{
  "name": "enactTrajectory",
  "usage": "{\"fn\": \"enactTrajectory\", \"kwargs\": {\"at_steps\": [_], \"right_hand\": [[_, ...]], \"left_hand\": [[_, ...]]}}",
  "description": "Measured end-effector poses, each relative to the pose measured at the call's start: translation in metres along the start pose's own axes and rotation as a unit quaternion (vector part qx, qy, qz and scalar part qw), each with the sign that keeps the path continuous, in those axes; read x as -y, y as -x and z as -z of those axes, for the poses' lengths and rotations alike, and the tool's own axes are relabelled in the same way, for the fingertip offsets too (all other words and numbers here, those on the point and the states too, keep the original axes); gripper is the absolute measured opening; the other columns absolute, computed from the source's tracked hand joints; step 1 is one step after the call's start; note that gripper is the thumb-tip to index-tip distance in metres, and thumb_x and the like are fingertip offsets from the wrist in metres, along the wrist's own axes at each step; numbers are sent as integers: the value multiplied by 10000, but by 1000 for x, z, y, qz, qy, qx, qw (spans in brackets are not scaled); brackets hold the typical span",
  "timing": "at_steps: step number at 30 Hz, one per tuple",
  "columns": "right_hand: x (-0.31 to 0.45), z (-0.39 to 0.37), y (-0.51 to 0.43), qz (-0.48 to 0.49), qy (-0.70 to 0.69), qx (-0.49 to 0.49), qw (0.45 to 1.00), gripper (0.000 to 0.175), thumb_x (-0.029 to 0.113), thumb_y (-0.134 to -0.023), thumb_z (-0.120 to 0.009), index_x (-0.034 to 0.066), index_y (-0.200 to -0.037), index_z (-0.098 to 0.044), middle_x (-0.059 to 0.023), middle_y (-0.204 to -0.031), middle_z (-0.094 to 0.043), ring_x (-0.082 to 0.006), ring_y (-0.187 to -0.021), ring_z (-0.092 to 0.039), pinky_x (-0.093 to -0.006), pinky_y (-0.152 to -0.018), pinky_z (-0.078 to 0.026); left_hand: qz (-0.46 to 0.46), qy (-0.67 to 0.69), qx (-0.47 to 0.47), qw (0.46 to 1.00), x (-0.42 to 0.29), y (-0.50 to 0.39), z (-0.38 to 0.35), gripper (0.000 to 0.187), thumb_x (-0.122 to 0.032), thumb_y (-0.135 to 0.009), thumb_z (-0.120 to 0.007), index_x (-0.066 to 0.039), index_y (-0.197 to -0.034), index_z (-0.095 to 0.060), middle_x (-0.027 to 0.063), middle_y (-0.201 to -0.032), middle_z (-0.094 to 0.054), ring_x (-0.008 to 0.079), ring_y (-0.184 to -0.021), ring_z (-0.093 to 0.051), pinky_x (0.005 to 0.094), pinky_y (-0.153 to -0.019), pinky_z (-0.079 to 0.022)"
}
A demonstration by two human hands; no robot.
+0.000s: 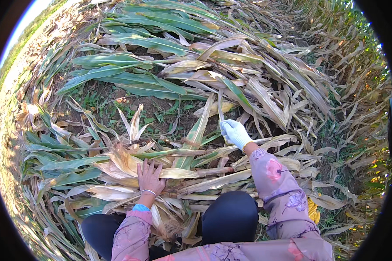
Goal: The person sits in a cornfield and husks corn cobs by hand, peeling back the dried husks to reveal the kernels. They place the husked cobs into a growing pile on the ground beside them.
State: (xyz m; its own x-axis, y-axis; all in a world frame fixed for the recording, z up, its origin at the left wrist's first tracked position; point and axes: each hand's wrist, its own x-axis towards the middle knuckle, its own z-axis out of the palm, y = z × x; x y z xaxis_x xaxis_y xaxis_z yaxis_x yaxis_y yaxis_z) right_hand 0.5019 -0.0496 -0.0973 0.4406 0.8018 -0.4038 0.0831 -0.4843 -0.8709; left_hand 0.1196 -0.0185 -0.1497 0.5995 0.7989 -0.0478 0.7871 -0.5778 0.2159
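Observation:
My bare left hand [151,178], with a bracelet at the wrist, lies with its fingers spread on dry corn husks [124,164]. Pale husk leaves and brown corn silk [165,226] surround it, on a layer of cut corn stalks. My right hand [235,133] wears a white knit glove and hovers further forward, fingers curled. A narrow dry leaf [220,104] passes by its fingertips; whether the fingers grip it cannot be told. Just beyond lies a husk-covered corn ear [215,109]. Upright husk leaves [133,125] stand left of the right hand.
A second row of cut stalks with green leaves [143,70] lies ahead, past a strip of soil with weeds [143,111]. Standing dry corn [362,81] lines the right. Yellow corn ears [313,210] show beside my right sleeve. My knees [230,217] are close to the stalks.

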Motion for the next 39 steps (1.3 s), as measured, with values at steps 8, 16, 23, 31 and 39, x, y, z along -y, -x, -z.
{"fn": "enactTrajectory", "kwargs": {"at_steps": [8, 16, 23, 31, 39], "right_hand": [[-25, -91, -134, 236, 500, 10, 833, 381, 75, -872, -461, 53, -1250, -505, -174, -1381, -460, -361, -1077, -593, -445, -896, -496], [-27, -116, -162, 204, 651, 40, 730, 193, 101, -838, -551, 78, -961, -697, -146, -1046, -654, -291, -831, -689, -418, -655, -557], [-19, -96, -138, 275, 618, 43, 735, 181, 204, -848, -578, 68, -847, -696, -136, -887, -656, -308, -833, -665, -431, -683, -545], [70, -103, -32, 343, 463, -1, 817, 208, 242, -871, -579, 64, -804, -664, -147, -806, -643, -329, -754, -644, -442, -656, -525], [169, -178, 91, 473, 367, 141, 788, 225, 240, -871, -561, 37, -848, -654, -148, -811, -615, -346, -743, -616, -443, -651, -502]], "left_hand": [[-9, 21, -23, 999, 5, -1, -19, 623, -238, -650, -608, -178, -1270, -579, 132, -1374, -470, 390, -1367, -286, 583, -1141, -88], [-5, 9, -3, 1000, 8, -1, -28, 663, -221, -643, -598, -167, -1302, -553, 136, -1386, -449, 412, -1373, -261, 591, -1143, -74], [-3, 26, -7, 1000, 8, -6, -27, 612, -243, -666, -606, -152, -1271, -575, 136, -1373, -462, 410, -1359, -283, 590, -1141, -83], [-6, 11, -29, 999, 7, 1, -30, 603, -291, -686, -667, -149, -1266, -587, 130, -1367, -481, 374, -1379, -269, 555, -1157, -93], [-33, 108, 25, 993, 3, 5, -4, 526, -354, -761, -631, -109, -1227, -610, 136, -1353, -510, 334, -1361, -316, 514, -1157, -130]]}}
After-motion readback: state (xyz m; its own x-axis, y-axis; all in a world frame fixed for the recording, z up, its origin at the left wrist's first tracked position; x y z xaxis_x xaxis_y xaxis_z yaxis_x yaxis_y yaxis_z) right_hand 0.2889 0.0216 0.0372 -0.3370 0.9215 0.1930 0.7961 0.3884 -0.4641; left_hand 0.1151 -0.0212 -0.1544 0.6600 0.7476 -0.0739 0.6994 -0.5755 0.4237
